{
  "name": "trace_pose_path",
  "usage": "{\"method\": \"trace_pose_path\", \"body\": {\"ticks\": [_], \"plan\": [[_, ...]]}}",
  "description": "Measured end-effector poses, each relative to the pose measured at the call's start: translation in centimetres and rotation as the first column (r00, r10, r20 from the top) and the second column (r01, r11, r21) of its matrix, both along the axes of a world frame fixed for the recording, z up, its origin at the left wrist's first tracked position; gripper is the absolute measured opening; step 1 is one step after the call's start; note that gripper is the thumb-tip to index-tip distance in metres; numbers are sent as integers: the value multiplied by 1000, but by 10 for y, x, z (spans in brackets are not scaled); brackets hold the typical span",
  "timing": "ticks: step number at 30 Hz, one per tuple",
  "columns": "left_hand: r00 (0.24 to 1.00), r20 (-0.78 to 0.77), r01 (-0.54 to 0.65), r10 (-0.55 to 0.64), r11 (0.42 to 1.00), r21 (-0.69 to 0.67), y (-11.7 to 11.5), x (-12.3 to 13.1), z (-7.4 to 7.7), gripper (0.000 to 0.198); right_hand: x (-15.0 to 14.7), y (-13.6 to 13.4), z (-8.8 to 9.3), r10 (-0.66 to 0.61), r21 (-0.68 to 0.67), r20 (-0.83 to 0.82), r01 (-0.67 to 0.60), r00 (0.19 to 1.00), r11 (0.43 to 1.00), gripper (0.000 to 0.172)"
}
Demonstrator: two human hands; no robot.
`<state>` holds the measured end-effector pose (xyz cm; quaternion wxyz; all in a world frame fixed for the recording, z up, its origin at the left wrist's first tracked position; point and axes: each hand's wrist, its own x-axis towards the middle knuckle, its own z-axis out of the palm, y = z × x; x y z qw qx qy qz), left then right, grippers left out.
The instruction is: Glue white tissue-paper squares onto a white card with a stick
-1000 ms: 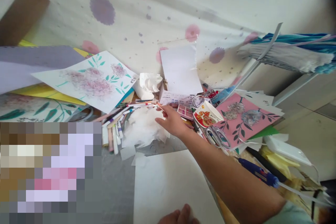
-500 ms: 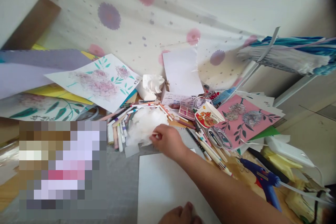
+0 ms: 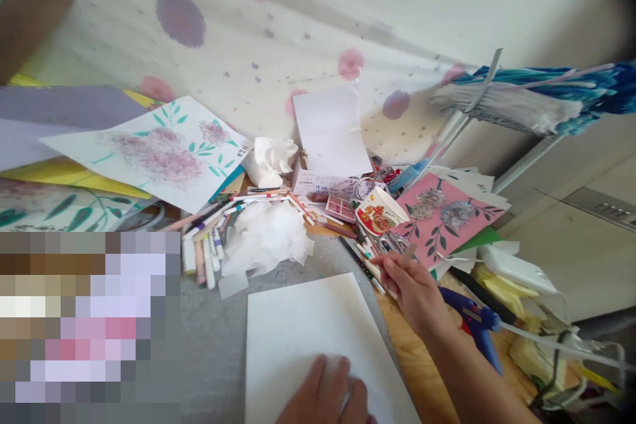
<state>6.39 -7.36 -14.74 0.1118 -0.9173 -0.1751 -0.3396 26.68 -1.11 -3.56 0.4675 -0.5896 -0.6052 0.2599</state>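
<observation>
My left hand (image 3: 328,392) lies on a sheet of white paper (image 3: 283,324), fingers stretched out and holding it against the grey mat (image 3: 213,344). My right hand (image 3: 412,291) is raised to the right of the paper, by the row of pens (image 3: 362,260). Its fingers are pinched together, and a small brownish tip shows above them; what they grip I cannot make out. Beyond the paper sits a heap of white fluffy tissue-like pieces (image 3: 271,232), with markers (image 3: 209,255) fanned around its left and back.
A blue glue gun (image 3: 472,315) lies right of my right forearm, with a white cord box (image 3: 519,268) behind it. At the back stand a paper cup (image 3: 380,212) and a tissue pack (image 3: 268,162). Flower pictures lean left (image 3: 163,152) and right (image 3: 452,212).
My right hand has moved right, away from the white heap to beside the pens. My left hand has come further onto the paper, and the view has shifted slightly right.
</observation>
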Motion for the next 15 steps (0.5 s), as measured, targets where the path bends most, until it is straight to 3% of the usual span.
{"method": "trace_pose_path", "body": {"ticks": [4, 7, 12, 15], "plan": [[1000, 5, 21, -21, 997, 72, 7, -7, 23, 15, 34, -71, -22, -68, -62, -60, 64, 996, 996, 37], [998, -57, 40, -37, 998, 56, 9, -12, 31, 19, 56, -105, -35, -173, -23, 70, 175, 982, 984, 37], [993, -97, 68, -64, 997, 40, 9, -17, 35, 21, 69, -123, -49, -378, 125, 127, 363, 917, 923, 41], [994, -82, 77, -73, 995, 58, 10, -17, 36, 18, 62, -124, -53, -352, 205, 104, 327, 930, 923, 30]]}}
